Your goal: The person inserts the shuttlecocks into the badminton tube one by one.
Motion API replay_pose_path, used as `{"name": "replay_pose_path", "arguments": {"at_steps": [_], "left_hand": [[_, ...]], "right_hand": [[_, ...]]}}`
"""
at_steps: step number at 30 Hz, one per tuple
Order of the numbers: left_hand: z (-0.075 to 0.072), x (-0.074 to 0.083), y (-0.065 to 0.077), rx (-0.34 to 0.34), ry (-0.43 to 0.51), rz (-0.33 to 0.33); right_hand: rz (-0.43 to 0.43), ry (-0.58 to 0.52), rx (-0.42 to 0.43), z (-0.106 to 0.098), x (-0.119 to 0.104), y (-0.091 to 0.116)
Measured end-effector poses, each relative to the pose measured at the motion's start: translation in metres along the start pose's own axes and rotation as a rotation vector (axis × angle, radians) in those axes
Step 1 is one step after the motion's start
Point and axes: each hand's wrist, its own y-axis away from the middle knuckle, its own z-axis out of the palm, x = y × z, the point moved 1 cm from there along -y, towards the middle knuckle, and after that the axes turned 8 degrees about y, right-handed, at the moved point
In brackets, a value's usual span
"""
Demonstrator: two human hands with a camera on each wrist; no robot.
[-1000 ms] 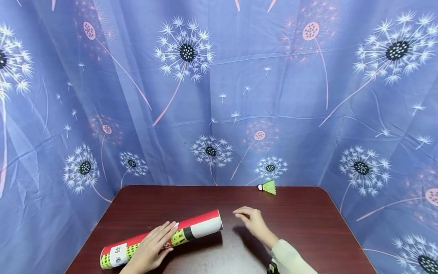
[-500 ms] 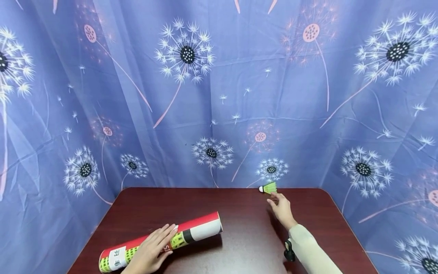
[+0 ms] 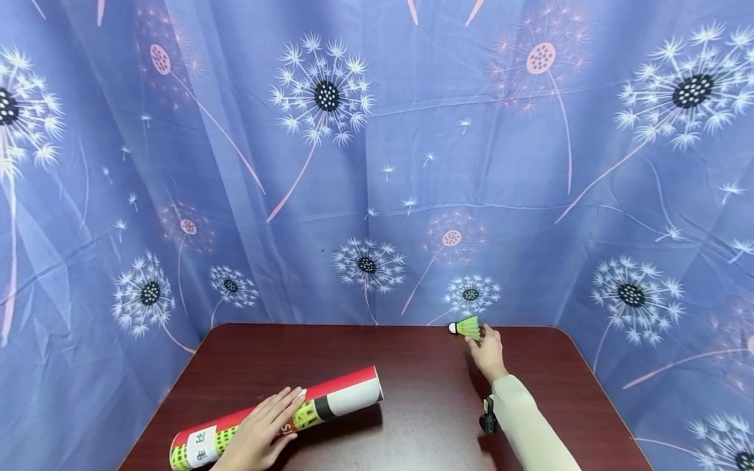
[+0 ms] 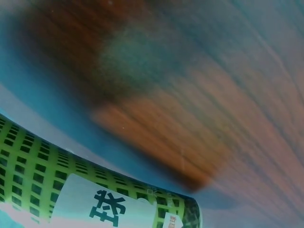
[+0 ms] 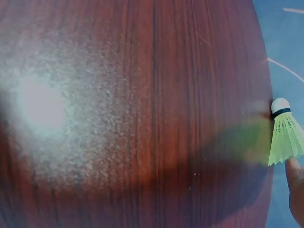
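A shuttlecock tube (image 3: pixel 347 390), printed red, white and yellow-green, lies slantwise on the dark red-brown table. My left hand (image 3: pixel 262 422) rests across it with long, fairly straight fingers; the thumb lies along the near side. The left wrist view shows part of the tube's green lattice print and a white label (image 4: pixel 102 204). A yellow-green shuttlecock (image 3: pixel 467 326) with a white cork lies at the table's far edge. My right hand (image 3: pixel 489 350) is at its skirt, thumb and fingers spread at the rim. One finger (image 5: pixel 294 178) meets the skirt's edge in the right wrist view.
A blue curtain (image 3: pixel 365 163) with dandelion prints hangs behind and beside the table (image 3: pixel 283 347). The table's far edge runs just by the shuttlecock. A black device (image 3: pixel 487 415) is worn at my right wrist.
My right hand has moved from beside the tube's end, away and to the right, up to the shuttlecock. My left hand has stayed on the tube.
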Motion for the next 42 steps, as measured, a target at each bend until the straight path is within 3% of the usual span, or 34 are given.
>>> {"name": "replay_pose_path", "arguments": {"at_steps": [7,21,28,42], "left_hand": [[-0.001,0.001,0.001,0.001,-0.008,-0.018],[0.0,0.0,0.001,-0.003,-0.01,-0.007],[0.001,0.0,0.0,0.005,-0.014,0.008],[-0.001,0.003,-0.001,0.012,-0.012,0.007]], "right_hand": [[0.032,-0.025,-0.062,0.004,0.001,0.0],[0.057,-0.018,0.143,0.002,-0.01,0.007],[0.092,-0.017,0.135,-0.001,-0.014,0.014],[0.023,-0.012,0.157,-0.006,-0.022,0.027]]}}
